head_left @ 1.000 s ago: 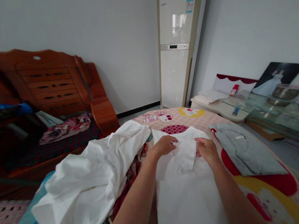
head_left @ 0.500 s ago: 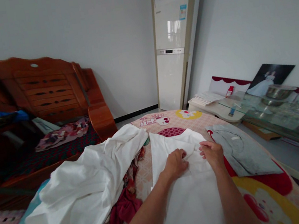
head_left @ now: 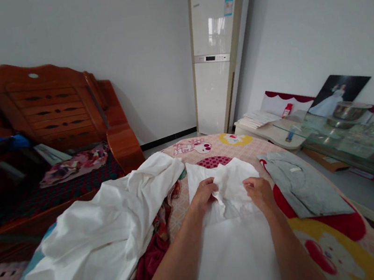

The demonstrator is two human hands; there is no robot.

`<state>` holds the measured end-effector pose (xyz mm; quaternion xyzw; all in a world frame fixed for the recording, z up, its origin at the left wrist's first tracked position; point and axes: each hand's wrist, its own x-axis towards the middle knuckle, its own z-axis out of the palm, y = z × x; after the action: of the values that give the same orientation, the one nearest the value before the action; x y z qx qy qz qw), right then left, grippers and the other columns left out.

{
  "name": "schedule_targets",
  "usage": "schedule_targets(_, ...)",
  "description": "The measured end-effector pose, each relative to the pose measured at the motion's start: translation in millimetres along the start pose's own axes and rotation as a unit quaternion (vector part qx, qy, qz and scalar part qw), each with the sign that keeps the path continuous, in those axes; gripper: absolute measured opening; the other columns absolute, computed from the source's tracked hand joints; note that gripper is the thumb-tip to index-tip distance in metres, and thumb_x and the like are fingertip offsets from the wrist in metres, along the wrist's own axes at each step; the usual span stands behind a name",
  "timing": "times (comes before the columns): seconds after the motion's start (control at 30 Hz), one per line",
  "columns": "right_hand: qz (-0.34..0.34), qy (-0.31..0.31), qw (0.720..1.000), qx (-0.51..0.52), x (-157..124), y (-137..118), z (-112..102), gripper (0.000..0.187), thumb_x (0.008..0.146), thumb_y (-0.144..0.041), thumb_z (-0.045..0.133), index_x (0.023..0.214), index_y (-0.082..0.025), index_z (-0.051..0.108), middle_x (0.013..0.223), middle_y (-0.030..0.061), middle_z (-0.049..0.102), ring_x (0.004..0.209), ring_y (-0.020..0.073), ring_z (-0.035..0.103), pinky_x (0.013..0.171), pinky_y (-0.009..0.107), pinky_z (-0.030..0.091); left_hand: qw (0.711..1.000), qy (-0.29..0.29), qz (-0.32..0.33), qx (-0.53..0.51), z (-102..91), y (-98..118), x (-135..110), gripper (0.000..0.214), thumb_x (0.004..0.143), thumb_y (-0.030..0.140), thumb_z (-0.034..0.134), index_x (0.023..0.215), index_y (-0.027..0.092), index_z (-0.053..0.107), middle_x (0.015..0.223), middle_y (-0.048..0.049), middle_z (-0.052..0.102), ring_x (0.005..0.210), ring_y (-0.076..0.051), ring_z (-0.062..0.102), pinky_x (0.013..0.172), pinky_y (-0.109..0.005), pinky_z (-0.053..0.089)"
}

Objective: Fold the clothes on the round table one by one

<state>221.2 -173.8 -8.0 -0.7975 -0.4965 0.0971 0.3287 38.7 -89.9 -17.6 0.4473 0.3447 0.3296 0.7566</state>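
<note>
A white shirt [head_left: 237, 245] lies lengthwise on the round table in front of me, its far end bunched and creased. My left hand [head_left: 205, 194] grips a raised fold of the cloth on the left side. On the right side, my right hand [head_left: 259, 190] pinches the same shirt between thumb and fingers. To the left is a large heap of white cloth [head_left: 96, 239], resting partly over dark red cloth [head_left: 152, 259] and other coloured fabric. A grey folded shirt [head_left: 300, 183] lies flat to the right of my right hand.
The patterned tablecloth [head_left: 170, 150] covers the round table. A wooden sofa [head_left: 50, 105] stands at the left, a tall white air conditioner [head_left: 217, 92] in the corner. Close on the right is a glass shelf [head_left: 345, 152] holding bowls and glasses, with a picture behind.
My left hand has moved slightly left and away from me, lifting a fold of the white shirt. The shirt's far part is more bunched up between my hands. The view has shifted slightly.
</note>
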Motion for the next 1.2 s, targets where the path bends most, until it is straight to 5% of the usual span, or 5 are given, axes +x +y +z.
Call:
schedule_targets(0.3, -0.080, -0.107, 0.985, -0.112, -9, -12, 0, 0.030, 0.073, -0.015, 0.055, 0.095, -0.020, 0.074, 0.079, 0.0053, 0.073, 0.077, 0.0172, 0.066, 0.068, 0.023, 0.043, 0.999, -0.017, 0.001, 0.027, 3.7, 0, 0, 0.027, 0.050, 0.015, 0.053, 0.077, 0.015, 0.058, 0.061, 0.0033, 0.056, 0.045, -0.008, 0.048, 0.039, -0.017, 0.036)
schedule_targets(0.63, -0.105, -0.083, 0.964, -0.228, -12, -18, 16, 0.020, 0.077, -0.014, 0.052, 0.084, -0.020, 0.070, 0.083, 0.0086, 0.073, 0.079, 0.0180, 0.065, 0.066, 0.024, 0.038, 0.999, -0.005, 0.007, 0.048, 6.6, 3, -2, 0.020, 0.051, 0.014, 0.053, 0.071, 0.016, 0.055, 0.057, 0.0052, 0.052, 0.040, -0.006, 0.043, 0.035, -0.016, 0.033)
schedule_targets(0.83, -0.042, -0.078, 0.993, 0.074, -5, -4, -2, 0.014, 0.069, -0.020, 0.052, 0.070, -0.017, 0.065, 0.058, 0.0013, 0.064, 0.053, 0.0137, 0.057, 0.050, 0.022, 0.038, 0.999, -0.004, 0.005, 0.051, 4.4, 1, -1, 0.019, 0.054, 0.015, 0.057, 0.074, 0.015, 0.057, 0.060, 0.0042, 0.054, 0.044, -0.006, 0.047, 0.038, -0.016, 0.036)
schedule_targets(1.0, 0.033, -0.072, 0.930, 0.360, -6, 8, -34, 0.015, 0.064, -0.028, 0.058, 0.072, -0.016, 0.062, 0.043, -0.0039, 0.055, 0.034, 0.0103, 0.043, 0.037, 0.022, 0.031, 0.999, -0.010, 0.006, 0.051, 2.8, -2, 2, 0.024, 0.053, 0.015, 0.054, 0.077, 0.015, 0.060, 0.063, 0.0034, 0.055, 0.045, -0.007, 0.048, 0.039, -0.017, 0.038)
schedule_targets(1.2, 0.019, 0.111, 0.876, 0.469, -5, 16, -41, 0.013, 0.063, -0.023, 0.063, 0.074, -0.016, 0.063, 0.049, -0.0038, 0.058, 0.041, 0.0103, 0.050, 0.044, 0.022, 0.037, 0.998, -0.011, 0.013, 0.067, 3.1, -2, 2, 0.023, 0.055, 0.015, 0.054, 0.077, 0.015, 0.060, 0.065, 0.0027, 0.056, 0.048, -0.009, 0.050, 0.039, -0.018, 0.038)
